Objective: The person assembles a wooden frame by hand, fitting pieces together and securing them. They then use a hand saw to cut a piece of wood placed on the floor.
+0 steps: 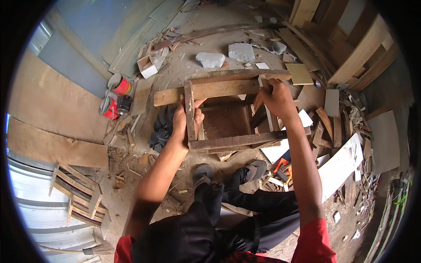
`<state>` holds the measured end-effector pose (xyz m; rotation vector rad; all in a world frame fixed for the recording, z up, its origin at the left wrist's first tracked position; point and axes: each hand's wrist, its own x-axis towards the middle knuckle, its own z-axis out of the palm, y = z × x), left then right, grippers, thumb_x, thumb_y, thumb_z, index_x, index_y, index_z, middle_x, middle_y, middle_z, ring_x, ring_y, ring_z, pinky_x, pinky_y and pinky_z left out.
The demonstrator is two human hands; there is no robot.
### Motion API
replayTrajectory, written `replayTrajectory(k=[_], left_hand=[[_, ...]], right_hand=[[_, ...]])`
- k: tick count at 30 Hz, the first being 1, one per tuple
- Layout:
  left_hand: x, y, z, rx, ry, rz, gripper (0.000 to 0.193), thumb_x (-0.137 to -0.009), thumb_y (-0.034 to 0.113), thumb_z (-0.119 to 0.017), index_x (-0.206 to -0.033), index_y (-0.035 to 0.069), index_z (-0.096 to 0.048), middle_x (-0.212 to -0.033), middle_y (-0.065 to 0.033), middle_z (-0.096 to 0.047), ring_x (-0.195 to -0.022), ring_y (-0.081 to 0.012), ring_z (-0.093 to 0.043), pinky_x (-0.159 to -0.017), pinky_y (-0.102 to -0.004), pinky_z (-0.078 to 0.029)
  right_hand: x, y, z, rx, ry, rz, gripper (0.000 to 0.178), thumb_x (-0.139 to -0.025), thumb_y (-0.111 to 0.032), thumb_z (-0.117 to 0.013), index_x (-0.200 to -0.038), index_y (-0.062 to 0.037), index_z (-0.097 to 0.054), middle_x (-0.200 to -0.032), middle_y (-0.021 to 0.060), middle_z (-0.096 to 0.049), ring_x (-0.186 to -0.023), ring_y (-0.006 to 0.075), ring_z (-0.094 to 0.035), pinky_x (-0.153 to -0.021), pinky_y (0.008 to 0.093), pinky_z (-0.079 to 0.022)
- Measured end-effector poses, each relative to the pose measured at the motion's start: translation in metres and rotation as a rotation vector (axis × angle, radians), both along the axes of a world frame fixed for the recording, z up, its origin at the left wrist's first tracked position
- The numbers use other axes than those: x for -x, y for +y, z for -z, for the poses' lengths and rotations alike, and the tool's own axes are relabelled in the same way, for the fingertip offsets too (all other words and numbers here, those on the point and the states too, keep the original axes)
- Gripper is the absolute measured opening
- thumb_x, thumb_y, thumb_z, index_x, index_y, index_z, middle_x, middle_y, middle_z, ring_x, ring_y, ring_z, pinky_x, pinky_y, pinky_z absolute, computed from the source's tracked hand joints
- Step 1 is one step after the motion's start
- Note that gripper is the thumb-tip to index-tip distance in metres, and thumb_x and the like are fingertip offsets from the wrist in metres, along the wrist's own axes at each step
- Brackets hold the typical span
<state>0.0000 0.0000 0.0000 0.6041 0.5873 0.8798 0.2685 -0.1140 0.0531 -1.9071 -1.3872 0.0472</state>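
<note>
A rough wooden frame (237, 143), like the frame of a small stool or box, is held up in front of my knees. My left hand (180, 119) wraps round its left bar, with fingertips showing inside the frame. On the opposite side, my right hand (278, 100) is closed on the right bar near the far corner. A lighter plank (166, 97) runs across behind the frame's far side and sticks out past its left corner. Through the opening a brown panel (226, 122) shows; I cannot tell whether it is joined to the frame.
Orange-handled tools (283, 168) lie by my right foot, beside a white board (344, 166). Red paint cans (109, 107) stand at the left. Grey stone blocks (241, 52) sit beyond the frame. A slatted wooden piece (81, 197) leans at lower left. Wood scraps litter the right.
</note>
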Motion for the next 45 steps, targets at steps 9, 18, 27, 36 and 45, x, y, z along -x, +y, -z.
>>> replayTrajectory(k=[9,18,27,36,45], left_hand=[[0.006,0.011,0.005,0.02,-0.022,0.008,0.048,-0.109,0.044,-0.032,-0.119,0.001,-0.051,-0.136,-0.0324,-0.053,-0.052,-0.0103,-0.048,-0.055,-0.0249,-0.04],[0.008,0.008,0.003,0.085,0.046,0.021,0.068,-0.106,0.051,-0.038,-0.129,-0.012,-0.05,-0.087,-0.0154,-0.063,-0.05,-0.0112,-0.047,-0.049,-0.0253,-0.04],[0.007,0.005,-0.015,0.023,0.096,0.139,0.058,-0.1,0.061,-0.043,-0.118,0.008,-0.057,-0.139,-0.0301,-0.051,-0.054,-0.0062,-0.048,-0.058,-0.0234,-0.042],[-0.004,0.005,-0.032,-0.075,0.333,0.168,0.053,-0.087,0.038,-0.07,-0.119,-0.003,-0.061,-0.067,-0.0001,-0.05,-0.056,-0.0079,-0.042,-0.06,-0.0242,-0.035],[-0.006,-0.003,-0.038,0.013,0.269,0.137,0.047,-0.09,0.032,-0.067,-0.118,-0.003,-0.054,-0.095,-0.0079,-0.062,-0.055,-0.0071,-0.041,-0.056,-0.0238,-0.035]], right_hand=[[0.015,0.02,-0.004,0.091,-0.376,0.046,0.076,-0.079,-0.034,-0.079,-0.14,-0.0036,-0.046,-0.131,0.0292,-0.054,-0.128,0.0472,-0.047,-0.105,0.0522,-0.039],[0.031,0.081,-0.012,0.28,-0.762,-0.343,0.109,-0.064,-0.036,-0.089,-0.152,-0.0094,-0.03,-0.141,0.0197,-0.046,-0.135,0.0364,-0.044,-0.113,0.0533,-0.033],[0.032,0.075,-0.014,0.272,-0.729,-0.336,0.098,-0.064,-0.028,-0.088,-0.146,-0.0062,-0.038,-0.126,0.015,-0.053,-0.12,0.033,-0.053,-0.104,0.0495,-0.041],[0.023,0.071,-0.011,0.22,-0.741,-0.333,0.097,-0.064,-0.029,-0.088,-0.145,-0.0052,-0.038,-0.121,0.014,-0.054,-0.115,0.0323,-0.054,-0.101,0.0475,-0.042],[0.019,0.066,-0.016,0.267,-0.623,-0.376,0.104,-0.065,-0.036,-0.087,-0.148,-0.004,-0.033,-0.128,0.0197,-0.052,-0.122,0.0379,-0.05,-0.106,0.0487,-0.037]])
